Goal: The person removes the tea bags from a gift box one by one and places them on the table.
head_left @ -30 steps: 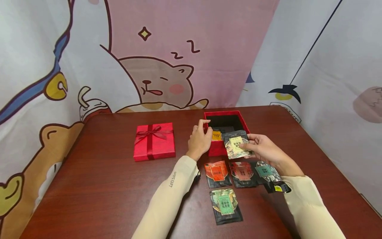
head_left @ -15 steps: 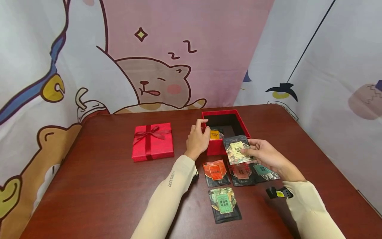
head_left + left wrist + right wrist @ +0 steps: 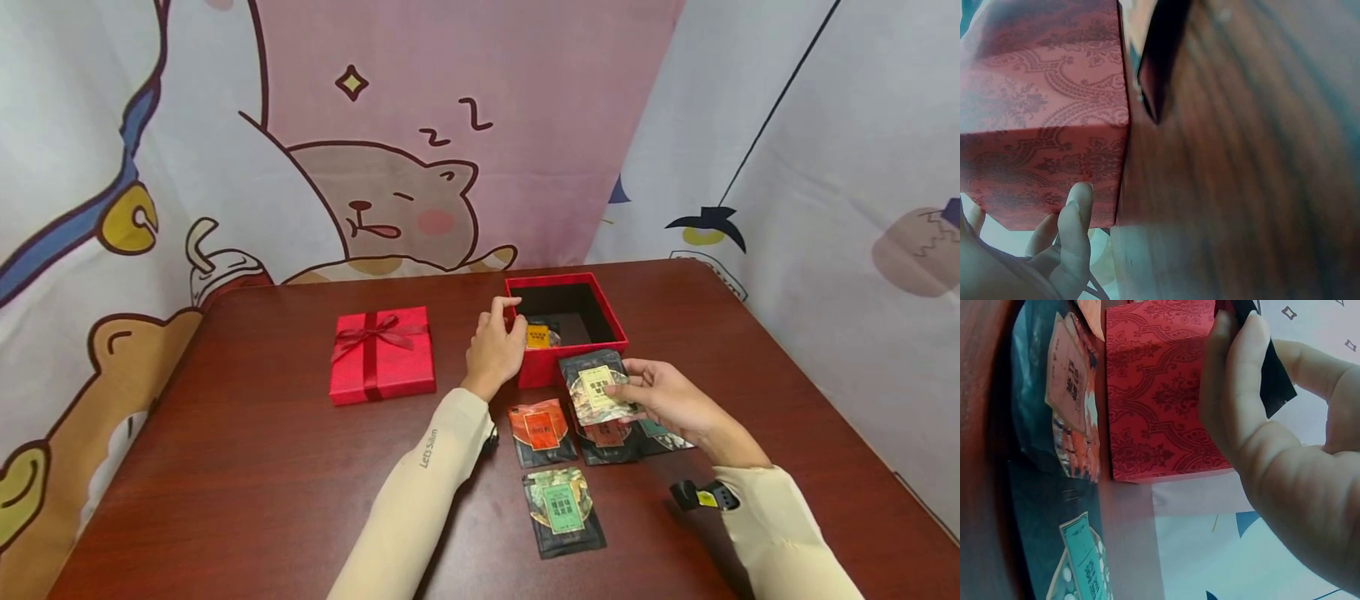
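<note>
In the head view my right hand (image 3: 667,398) pinches a dark tea packet (image 3: 597,387) with a cream label, thumb on its face. The packet hangs just in front of the open red gift box (image 3: 558,367). My left hand (image 3: 495,350) holds the box at its left side, fingers bent against the wall and at the rim. Inside the box, at the near left, sits an orange-yellow labelled packet (image 3: 537,336). On the table lie an orange packet (image 3: 543,432), a red-labelled packet (image 3: 611,442) partly covered by the held one, and a teal-labelled packet (image 3: 1082,556).
A green packet (image 3: 563,512) lies nearest me. The red box lid (image 3: 383,354) with its ribbon bow rests left of the box on the brown table (image 3: 285,467). A printed cartoon cloth (image 3: 570,150) hangs behind.
My right hand has drawn the cream-labelled packet down and toward me, away from the box opening, now over the red-labelled packet. My left hand stays at the box.
</note>
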Demonstrator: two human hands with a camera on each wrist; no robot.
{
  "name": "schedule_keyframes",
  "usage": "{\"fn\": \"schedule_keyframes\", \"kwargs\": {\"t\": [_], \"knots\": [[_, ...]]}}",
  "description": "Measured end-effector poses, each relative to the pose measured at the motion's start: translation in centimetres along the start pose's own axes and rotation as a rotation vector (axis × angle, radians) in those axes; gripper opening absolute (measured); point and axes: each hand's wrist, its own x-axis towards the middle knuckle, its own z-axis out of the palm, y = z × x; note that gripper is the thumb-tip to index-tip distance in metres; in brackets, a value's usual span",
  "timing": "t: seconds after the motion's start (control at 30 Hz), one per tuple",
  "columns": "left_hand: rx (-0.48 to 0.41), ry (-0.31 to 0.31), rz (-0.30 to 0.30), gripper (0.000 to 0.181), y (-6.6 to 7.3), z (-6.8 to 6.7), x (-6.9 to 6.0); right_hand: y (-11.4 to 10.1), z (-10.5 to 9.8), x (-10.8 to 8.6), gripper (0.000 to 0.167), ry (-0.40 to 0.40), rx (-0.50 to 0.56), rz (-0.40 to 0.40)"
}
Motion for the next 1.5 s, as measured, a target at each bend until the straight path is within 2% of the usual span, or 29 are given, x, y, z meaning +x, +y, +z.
{"fn": "schedule_keyframes", "kwargs": {"t": [0.3,0.6,0.9,1.2,1.5], "knots": [[-0.003,0.006,0.009,0.041,0.1,0.0,0.0,0.6,-0.1,-0.4,0.062,-0.009,-0.016,0.012],[0.003,0.004,0.003,0.04,0.1,0.0,-0.1,1.0,-0.1,-0.7,0.071,0.035,-0.124,0.054],[-0.006,0.006,0.01,0.041,0.1,0.0,-0.1,1.5,0.1,-1.2,0.077,0.058,-0.149,0.084],[-0.003,-0.001,0.011,0.041,0.1,0.1,-0.1,2.9,0.0,-2.2,0.088,0.009,-0.146,0.091],[-0.001,-0.001,0.004,0.04,0.0,0.0,0.0,3.4,0.0,-3.2,0.089,-0.035,-0.128,0.096]]}}
